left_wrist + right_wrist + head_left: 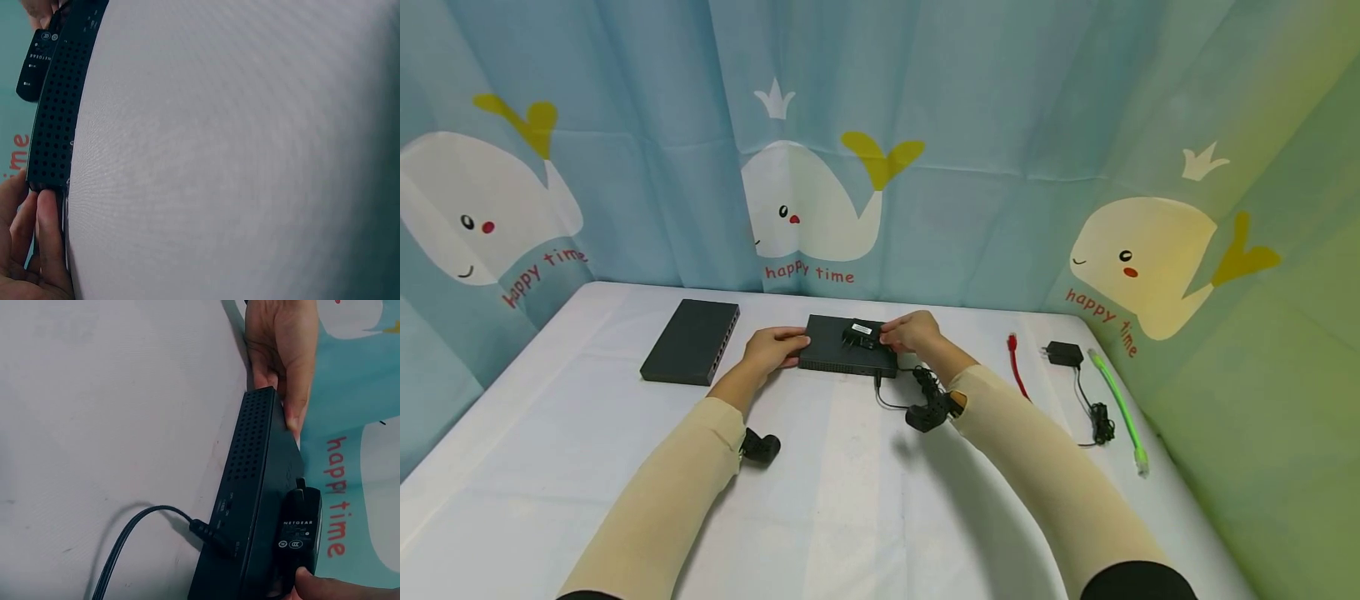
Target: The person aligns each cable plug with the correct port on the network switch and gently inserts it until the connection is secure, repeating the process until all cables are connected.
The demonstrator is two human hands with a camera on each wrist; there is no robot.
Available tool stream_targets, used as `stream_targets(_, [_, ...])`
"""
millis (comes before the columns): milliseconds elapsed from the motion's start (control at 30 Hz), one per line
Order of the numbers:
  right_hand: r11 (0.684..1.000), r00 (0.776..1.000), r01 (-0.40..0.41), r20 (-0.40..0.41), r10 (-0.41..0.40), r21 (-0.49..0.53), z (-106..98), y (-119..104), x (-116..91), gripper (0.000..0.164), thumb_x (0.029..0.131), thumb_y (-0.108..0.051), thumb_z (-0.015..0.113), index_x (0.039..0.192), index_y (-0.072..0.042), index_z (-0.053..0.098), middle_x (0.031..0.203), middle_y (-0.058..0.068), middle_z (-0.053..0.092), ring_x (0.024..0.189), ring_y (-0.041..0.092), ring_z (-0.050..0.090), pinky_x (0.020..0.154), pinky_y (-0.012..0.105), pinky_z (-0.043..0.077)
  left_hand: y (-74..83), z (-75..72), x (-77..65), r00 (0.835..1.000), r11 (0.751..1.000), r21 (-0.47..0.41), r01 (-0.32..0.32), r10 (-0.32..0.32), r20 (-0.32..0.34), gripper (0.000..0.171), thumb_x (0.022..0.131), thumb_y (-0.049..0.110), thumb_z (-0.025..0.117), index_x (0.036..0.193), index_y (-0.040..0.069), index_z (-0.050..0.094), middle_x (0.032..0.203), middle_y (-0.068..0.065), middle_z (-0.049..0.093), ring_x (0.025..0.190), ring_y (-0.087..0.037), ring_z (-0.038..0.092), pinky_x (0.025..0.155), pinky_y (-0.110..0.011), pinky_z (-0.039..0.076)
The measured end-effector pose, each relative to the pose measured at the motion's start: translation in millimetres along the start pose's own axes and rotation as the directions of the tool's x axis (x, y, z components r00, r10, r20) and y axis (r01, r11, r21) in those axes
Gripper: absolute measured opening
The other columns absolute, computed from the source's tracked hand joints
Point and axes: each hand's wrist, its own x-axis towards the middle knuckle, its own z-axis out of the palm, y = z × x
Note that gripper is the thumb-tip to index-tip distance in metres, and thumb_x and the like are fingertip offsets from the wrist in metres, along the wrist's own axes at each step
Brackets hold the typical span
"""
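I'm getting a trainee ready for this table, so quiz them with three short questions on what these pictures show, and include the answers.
1. True or false: in the head view, the green cable lies to the right of the red cable.
2. Multiple choice: over the gripped black box, what do the fingers of the right hand touch?
a) the red cable
b) a black power adapter
c) the green cable
3. Open: which face of the gripped black box holds the black plug?

Key:
1. True.
2. b.
3. The long, perforated side face.
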Motion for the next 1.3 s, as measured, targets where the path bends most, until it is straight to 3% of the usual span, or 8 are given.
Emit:
stream_targets(333, [0.998,0.998,0.051,0.035,-0.050,-0.040,11.9,-8.8,1.6,0.024,0.086,-0.001,0.074,0.111,-0.001,0.075,0.111,0.013,0.073,0.071,0.007,0.061,0.071,0.022,0.058,-0.1,1.1,0.9,1.000,1.000,0.014,-0.010,0.010,0.000,0.043,0.096,0.024,0.067,0.136,0.011,0.061,0.141,-0.012,0.054,0.124,-0.026,0.057,0.087,-0.025,0.059])
stream_targets(467, [0.995,0.996,0.075,0.042,-0.072,-0.060,16.5,-11.8,1.5,0.023,0.086,-0.002,0.075,0.109,-0.001,0.075,0.109,0.012,0.074,0.071,0.007,0.061,0.065,0.018,0.056,0.5,1.4,1.3,1.000,1.000,0.017,-0.012,0.012,0.001,0.044,0.096,0.024,0.067,0.137,0.010,0.060,0.141,-0.013,0.054,0.124,-0.026,0.057,0.087,-0.024,0.058])
stream_targets(800, [0.995,0.994,0.098,0.039,-0.097,-0.021,21.6,-14.4,-0.5,0.022,0.086,0.001,0.074,0.108,0.001,0.075,0.103,0.013,0.075,0.077,0.011,0.067,0.072,0.022,0.059,-0.6,0.2,0.8,1.000,1.000,0.021,-0.007,0.007,-0.007,0.042,0.095,0.024,0.068,0.135,0.011,0.061,0.139,-0.013,0.055,0.122,-0.026,0.058,0.086,-0.024,0.059])
stream_targets(1067, [0.996,0.996,0.083,-0.011,-0.083,0.014,2.5,-13.7,2.9,0.029,0.090,-0.004,0.071,0.118,0.001,0.071,0.118,0.017,0.069,0.086,0.017,0.069,0.084,0.025,0.060,-0.2,0.7,0.4,1.000,1.000,0.014,0.000,0.000,-0.013,0.042,0.095,0.024,0.068,0.135,0.011,0.062,0.139,-0.012,0.056,0.122,-0.025,0.058,0.085,-0.022,0.059])
stream_targets(1300, [0.997,0.997,0.057,-0.052,-0.055,0.045,-17.2,1.1,8.7,0.035,0.093,-0.007,0.067,0.128,0.000,0.065,0.126,0.020,0.065,0.109,0.031,0.065,0.099,0.037,0.054,-1.1,0.5,1.7,1.000,0.999,0.032,-0.013,0.013,-0.014,0.043,0.096,0.025,0.067,0.136,0.010,0.061,0.139,-0.014,0.055,0.121,-0.025,0.059,0.084,-0.021,0.059])
